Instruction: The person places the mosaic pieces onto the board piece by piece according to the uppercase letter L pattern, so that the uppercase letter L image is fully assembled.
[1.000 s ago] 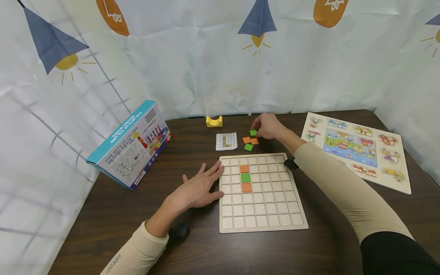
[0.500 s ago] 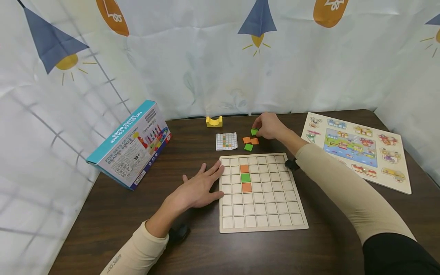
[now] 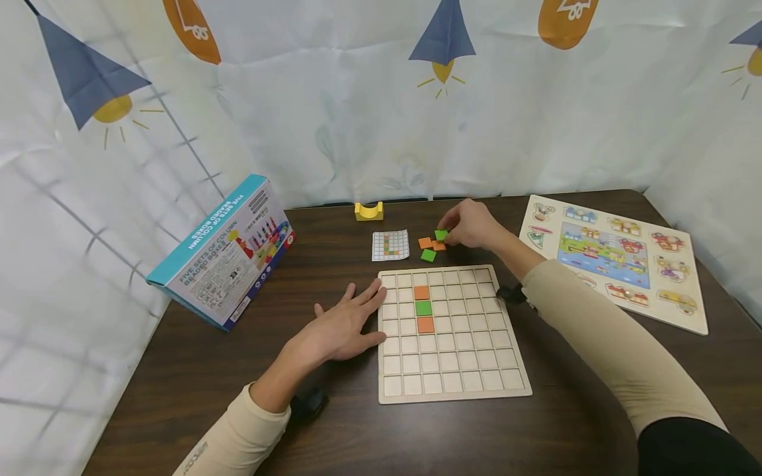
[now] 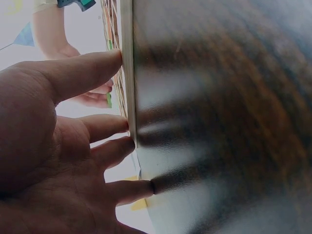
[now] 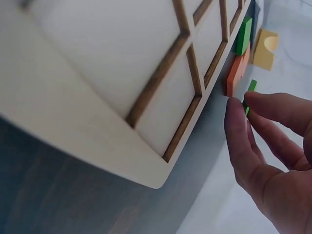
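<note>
My right hand (image 3: 473,225) pinches a small green square tile (image 3: 441,235) between thumb and fingers, just behind a few loose tiles; the right wrist view shows the tile (image 5: 252,86) edge-on at the fingertips. Beside it on the table lie orange tiles (image 3: 424,242) and another green tile (image 3: 428,255). The wooden grid board (image 3: 476,360) lies flat in front. One of its columns holds an orange tile (image 3: 421,292), a green tile (image 3: 423,308) and a second orange tile (image 3: 425,324). My left hand (image 3: 342,328) touches the board's left edge, fingers spread.
A small pattern card (image 3: 381,248) with a coloured grid lies behind the board. A yellow notched block (image 3: 369,212) stands farther back. On the left is a cardboard box (image 3: 223,254); on the right, a picture puzzle board (image 3: 673,304). A white curtain (image 3: 357,132) hangs behind the table.
The right hand has shifted slightly right and nearer with the green tile, and the right forearm has swung a little outward. The left hand keeps its place at the board.
</note>
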`<state>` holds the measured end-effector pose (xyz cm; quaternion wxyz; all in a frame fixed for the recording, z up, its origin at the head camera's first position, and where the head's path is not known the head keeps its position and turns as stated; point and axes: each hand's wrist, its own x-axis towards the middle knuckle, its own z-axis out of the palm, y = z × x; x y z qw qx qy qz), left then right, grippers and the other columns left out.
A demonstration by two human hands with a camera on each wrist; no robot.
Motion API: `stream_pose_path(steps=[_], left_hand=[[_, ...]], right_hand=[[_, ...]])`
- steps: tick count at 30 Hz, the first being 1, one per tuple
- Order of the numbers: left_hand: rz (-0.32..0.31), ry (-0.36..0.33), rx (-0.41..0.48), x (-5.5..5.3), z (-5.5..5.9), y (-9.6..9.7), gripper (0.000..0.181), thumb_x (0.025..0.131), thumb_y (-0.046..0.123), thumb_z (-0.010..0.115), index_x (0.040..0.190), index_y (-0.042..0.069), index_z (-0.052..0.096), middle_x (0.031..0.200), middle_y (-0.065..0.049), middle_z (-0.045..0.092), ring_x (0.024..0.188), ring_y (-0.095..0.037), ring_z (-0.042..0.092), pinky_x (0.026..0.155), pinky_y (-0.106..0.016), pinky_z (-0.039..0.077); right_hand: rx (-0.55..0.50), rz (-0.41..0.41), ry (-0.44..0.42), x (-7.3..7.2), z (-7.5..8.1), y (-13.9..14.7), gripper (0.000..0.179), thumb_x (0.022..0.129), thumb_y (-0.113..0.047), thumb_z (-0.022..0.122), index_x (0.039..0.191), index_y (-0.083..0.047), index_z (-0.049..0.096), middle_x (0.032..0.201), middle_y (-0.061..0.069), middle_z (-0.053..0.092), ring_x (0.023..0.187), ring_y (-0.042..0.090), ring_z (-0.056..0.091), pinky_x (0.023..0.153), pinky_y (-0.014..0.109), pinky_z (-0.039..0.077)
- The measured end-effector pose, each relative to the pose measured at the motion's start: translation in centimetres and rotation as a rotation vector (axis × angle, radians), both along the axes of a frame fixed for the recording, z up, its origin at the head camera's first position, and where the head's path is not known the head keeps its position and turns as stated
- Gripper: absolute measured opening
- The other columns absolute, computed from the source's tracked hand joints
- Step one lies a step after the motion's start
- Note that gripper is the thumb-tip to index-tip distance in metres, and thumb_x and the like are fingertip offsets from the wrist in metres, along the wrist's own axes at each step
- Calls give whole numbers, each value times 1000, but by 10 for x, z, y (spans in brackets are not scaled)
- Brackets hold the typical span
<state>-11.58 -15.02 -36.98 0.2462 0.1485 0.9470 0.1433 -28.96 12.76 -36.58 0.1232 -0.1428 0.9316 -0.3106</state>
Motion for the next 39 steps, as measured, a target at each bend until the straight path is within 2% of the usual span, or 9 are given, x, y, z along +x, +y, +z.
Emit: stream_pose_path(steps=[9,11,16,18,32,39], left_hand=[[6,0,8,0,-2,-2,84,100,50,65,168,26,22,177,7,7,162,-41,8,104,-91,9],[-2,16,15,-2,-9,-5,85,99,55,64,168,27,22,177,7,7,161,-43,10,100,-93,10],[0,10,19,-1,-9,-5,86,98,55,64,168,27,22,177,7,7,161,-43,9,101,-93,9],[12,-9,14,2,-1,-3,84,100,49,65,168,26,22,177,8,5,162,-40,6,105,-91,9],[7,2,1,0,0,-1,85,100,49,65,168,24,21,176,7,4,162,-41,5,105,-91,10],[-4,9,1,-2,-2,-1,83,101,48,64,168,23,22,177,6,5,162,-42,6,104,-91,12]], right_hand=[[-68,-6,-17,13,0,2,22,86,-6,82,108,-6,81,100,11,76,96,26,64,76,33,52],[-82,9,-15,16,0,3,23,86,-6,81,109,-5,81,99,10,77,95,25,65,76,32,52],[-115,26,-17,23,1,6,23,86,-5,80,110,-5,81,100,11,77,94,24,67,77,31,52],[-123,23,-20,27,2,8,24,87,-5,79,110,-5,80,101,11,77,93,24,67,77,31,52],[-171,14,-38,58,9,13,23,87,-7,78,110,-6,80,99,10,77,90,21,69,79,32,54],[-175,20,-31,76,11,12,21,85,-8,82,107,-9,80,96,7,77,87,20,69,77,33,55]])
